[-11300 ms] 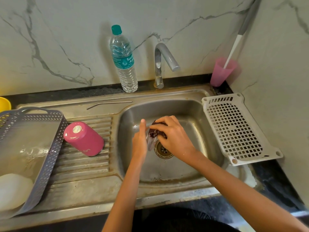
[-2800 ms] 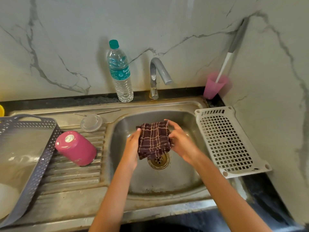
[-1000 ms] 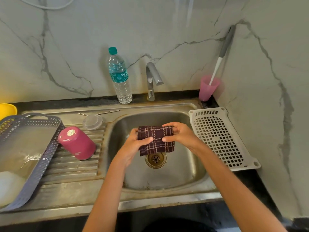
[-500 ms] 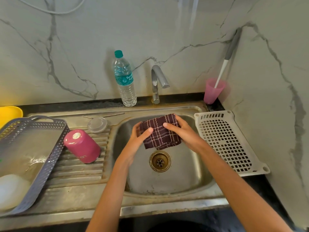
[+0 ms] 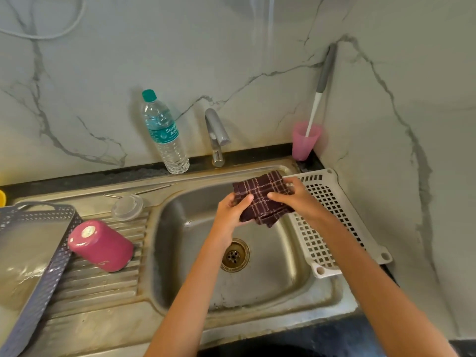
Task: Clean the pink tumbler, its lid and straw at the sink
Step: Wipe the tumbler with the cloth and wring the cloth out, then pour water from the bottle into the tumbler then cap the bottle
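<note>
The pink tumbler (image 5: pixel 103 245) stands upside down on the ribbed drainboard left of the basin. Its clear lid (image 5: pixel 127 207) lies behind it, and the thin metal straw (image 5: pixel 140 193) rests along the sink's back ledge. Over the right rear of the steel sink (image 5: pixel 260 284), both hands hold a folded dark plaid cloth (image 5: pixel 261 198). My left hand (image 5: pixel 230 213) grips its left side with the thumb on top. My right hand (image 5: pixel 300 198) holds its right side, above the edge of the white rack.
A water bottle (image 5: pixel 164 135) and the tap (image 5: pixel 216 136) stand at the back wall. A pink cup with a brush (image 5: pixel 305 140) sits in the right corner. A white perforated rack (image 5: pixel 332 222) lies right of the basin, and a grey basket (image 5: pixel 36 256) sits at far left.
Both hands have carried the folded cloth from over the drain up and to the right, towards the white rack. The tumbler, lid and straw have not moved.
</note>
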`<action>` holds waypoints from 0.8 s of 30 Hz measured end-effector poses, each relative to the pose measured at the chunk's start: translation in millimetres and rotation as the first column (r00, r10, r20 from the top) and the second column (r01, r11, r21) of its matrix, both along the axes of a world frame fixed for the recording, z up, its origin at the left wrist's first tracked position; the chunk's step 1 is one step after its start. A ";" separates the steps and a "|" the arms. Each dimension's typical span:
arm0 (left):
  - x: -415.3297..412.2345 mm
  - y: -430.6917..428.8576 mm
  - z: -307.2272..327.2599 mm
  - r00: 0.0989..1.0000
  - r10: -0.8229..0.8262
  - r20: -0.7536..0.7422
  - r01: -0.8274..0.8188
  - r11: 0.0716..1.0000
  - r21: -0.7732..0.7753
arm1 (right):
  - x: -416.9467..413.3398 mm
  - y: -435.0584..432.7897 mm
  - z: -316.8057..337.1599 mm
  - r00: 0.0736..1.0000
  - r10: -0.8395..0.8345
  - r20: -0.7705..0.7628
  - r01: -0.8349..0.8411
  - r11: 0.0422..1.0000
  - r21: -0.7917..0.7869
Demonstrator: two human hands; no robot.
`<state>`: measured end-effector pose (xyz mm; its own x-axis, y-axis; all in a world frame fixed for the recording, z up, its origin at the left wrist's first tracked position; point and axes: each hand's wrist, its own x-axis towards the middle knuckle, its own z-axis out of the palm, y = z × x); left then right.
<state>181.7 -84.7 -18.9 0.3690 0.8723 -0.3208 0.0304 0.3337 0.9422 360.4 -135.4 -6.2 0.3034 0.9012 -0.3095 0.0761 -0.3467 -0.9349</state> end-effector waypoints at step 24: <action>181.4 2.2 -53.3 0.734 0.109 -0.670 0.406 0.721 0.561 | 98.3 -13.8 -69.6 0.421 -0.087 0.903 0.180 0.984 0.011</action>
